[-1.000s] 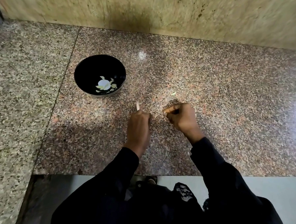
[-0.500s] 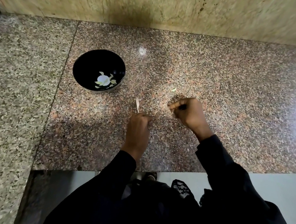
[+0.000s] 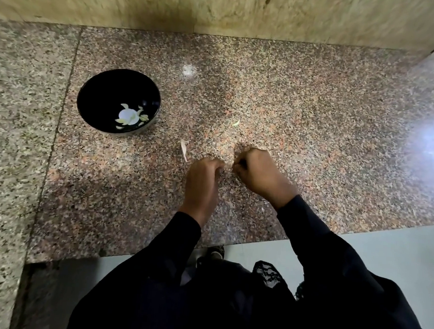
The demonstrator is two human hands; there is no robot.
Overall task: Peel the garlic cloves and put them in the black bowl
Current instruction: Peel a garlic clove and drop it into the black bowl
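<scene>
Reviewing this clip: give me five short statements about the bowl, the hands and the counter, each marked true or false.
1. The black bowl stands left of both hands. True.
2. The bowl is empty. False: pale pieces lie in its bottom.
3. The left hand and right hand are close together, fingers curled. True.
4. A pale peel strip lies on the granite counter beside the left hand. True.
5. The right hand is reaching into the bowl. False: it is over the counter, apart from the bowl.

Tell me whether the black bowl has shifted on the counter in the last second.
No. The black bowl sits just as close to the right of the counter seam as before; only the camera view moved.
</scene>
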